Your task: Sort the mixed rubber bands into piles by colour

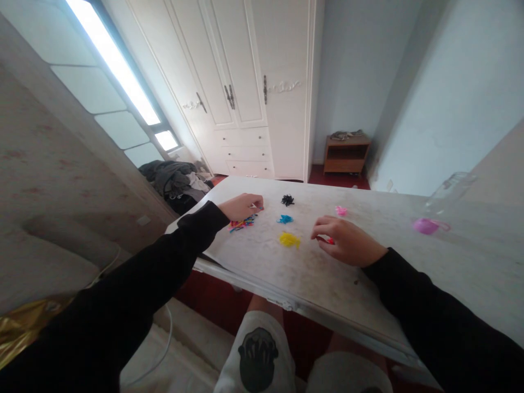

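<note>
My left hand [246, 207] is at the left of the white table, its thumb and fingertips pinched together. Something small and thin shows at the fingertips, too small to make out. Just below that hand lies a mixed pile of small coloured bands [242, 222]. My right hand [346, 239] hovers low over the table with fingers loosely bent and a gap between thumb and forefinger. Red pieces [331, 240] show through this gap, partly hidden by the hand. Between the hands are separate piles of black [287, 200], blue [285, 219] and yellow bands [290, 239].
A small pink pile [341, 210] lies beyond my right hand. Farther right are a pink lid with a loop [426, 226] and a clear plastic bottle [450, 191]. The table's front edge [262, 293] runs above my knees. Dark clothes [174, 183] are heaped beyond the left end.
</note>
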